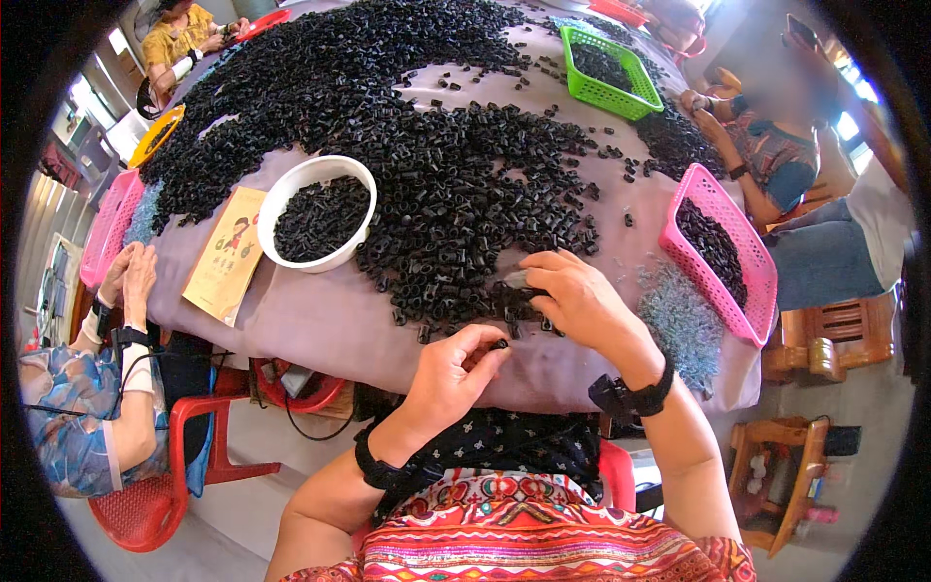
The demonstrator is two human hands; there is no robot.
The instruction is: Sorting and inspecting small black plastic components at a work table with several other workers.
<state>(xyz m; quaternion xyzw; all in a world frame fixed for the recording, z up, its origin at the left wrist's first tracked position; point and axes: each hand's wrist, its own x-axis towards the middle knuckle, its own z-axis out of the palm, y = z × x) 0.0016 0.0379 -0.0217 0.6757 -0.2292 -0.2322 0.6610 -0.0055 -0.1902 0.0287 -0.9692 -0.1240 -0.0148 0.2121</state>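
Between the thumb and fingers of my left hand [454, 376] is a small black tubular piece [499, 344], held just above the near edge of the table. To its right, my right hand [587, 303] reaches over the front of a heap of black tubular pieces [456, 204]. Its thumb and fingers are bent together around something dark and greyish, too blurred to make out. A few loose pieces lie on the cloth between the two hands.
A white bowl [361, 247] of black pieces stands beside a yellow booklet [225, 257]. Right are a pink basket [758, 301], a heap of bluish-grey bits [679, 320] and a green basket [621, 104]. Co-workers sit around the purple-grey tablecloth [320, 310]; a red chair [179, 456] stands left.
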